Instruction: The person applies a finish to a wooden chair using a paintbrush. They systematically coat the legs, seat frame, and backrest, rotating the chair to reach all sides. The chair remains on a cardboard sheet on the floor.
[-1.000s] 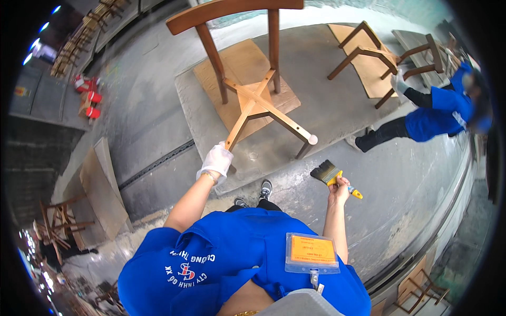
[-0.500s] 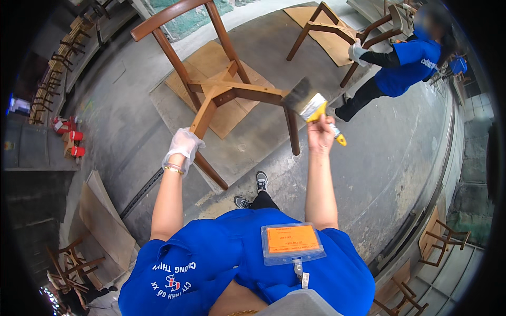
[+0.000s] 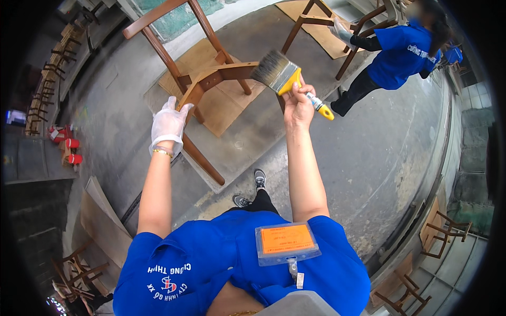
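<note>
A brown wooden chair frame (image 3: pixel 196 89) without a seat stands before me, its curved back rail on the far side. My left hand (image 3: pixel 169 121), in a thin translucent glove, grips the near-left end of its seat rail. My bare right hand (image 3: pixel 299 103) is closed round the handle of a wide paintbrush (image 3: pixel 287 78) with dark bristles and a yellow-and-white handle. Its bristles point left and lie over the right end of the seat rail; whether they touch the wood I cannot tell. The brush hides the top of the near-right leg.
Cardboard (image 3: pixel 232 113) lies under the chair on a grey board (image 3: pixel 224 181). At the far right a co-worker (image 3: pixel 390 55) in a blue shirt handles another chair frame (image 3: pixel 316 21). Red containers (image 3: pixel 74 151) stand at the left, and more chairs (image 3: pixel 445 234) at the lower right.
My right hand and the brush have moved left and a little up the picture. My left hand still holds the rail. The co-worker's gloved hand has shifted left along the other chair.
</note>
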Demonstrator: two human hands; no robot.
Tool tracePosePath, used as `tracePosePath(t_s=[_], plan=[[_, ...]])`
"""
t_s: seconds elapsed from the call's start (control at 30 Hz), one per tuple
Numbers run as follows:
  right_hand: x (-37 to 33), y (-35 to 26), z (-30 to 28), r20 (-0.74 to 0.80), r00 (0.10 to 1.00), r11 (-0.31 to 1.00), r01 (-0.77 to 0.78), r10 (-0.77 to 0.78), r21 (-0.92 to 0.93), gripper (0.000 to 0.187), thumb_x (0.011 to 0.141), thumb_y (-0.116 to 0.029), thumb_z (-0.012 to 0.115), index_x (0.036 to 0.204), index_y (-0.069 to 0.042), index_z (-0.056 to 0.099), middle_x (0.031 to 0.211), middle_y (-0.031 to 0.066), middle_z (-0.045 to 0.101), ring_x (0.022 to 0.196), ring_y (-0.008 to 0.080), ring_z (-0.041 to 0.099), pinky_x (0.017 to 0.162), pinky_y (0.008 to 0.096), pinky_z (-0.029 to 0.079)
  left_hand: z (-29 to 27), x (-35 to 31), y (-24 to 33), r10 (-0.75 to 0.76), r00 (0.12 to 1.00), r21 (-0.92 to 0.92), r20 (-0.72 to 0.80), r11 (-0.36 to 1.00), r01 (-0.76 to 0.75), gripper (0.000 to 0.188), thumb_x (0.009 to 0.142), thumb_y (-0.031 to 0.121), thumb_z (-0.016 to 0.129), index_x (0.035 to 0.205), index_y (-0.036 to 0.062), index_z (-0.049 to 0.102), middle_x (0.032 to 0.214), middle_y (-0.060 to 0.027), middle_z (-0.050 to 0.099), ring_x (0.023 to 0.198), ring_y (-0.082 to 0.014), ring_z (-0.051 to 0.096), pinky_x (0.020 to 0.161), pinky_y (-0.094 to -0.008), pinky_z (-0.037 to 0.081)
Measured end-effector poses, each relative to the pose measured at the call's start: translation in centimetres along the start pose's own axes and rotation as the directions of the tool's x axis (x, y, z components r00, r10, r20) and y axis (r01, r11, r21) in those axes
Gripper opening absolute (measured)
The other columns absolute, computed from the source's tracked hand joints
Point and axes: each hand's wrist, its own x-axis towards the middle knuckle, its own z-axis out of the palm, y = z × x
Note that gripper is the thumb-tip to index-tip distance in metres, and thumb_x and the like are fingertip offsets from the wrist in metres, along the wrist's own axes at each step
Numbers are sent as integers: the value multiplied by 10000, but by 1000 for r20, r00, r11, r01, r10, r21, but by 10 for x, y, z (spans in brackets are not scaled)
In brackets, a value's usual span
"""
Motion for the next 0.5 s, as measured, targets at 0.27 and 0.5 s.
tracePosePath(t_s=[0.27,0.5], plan=[[-35,-14,-115,-874,465,883,-339,-143,-325,202,942,71,678,859,-82,576,984,66,688,900,216,709,772,399,597,1,24,2,56,979,-118,197,992,-33,589,968,448,701,1427,82,658,1259,-226,744,1166,-417,705,994,-467,556],[51,13,27,-183,981,985,30,-61,-170,204,963,4,749,939,-137,603,1397,106,682,1153,205,636,1013,439,533,13,33,-4,267,957,-48,114,964,-263,597,926,302,712,1472,75,626,1178,-288,740,1102,-411,724,968,-454,552]])
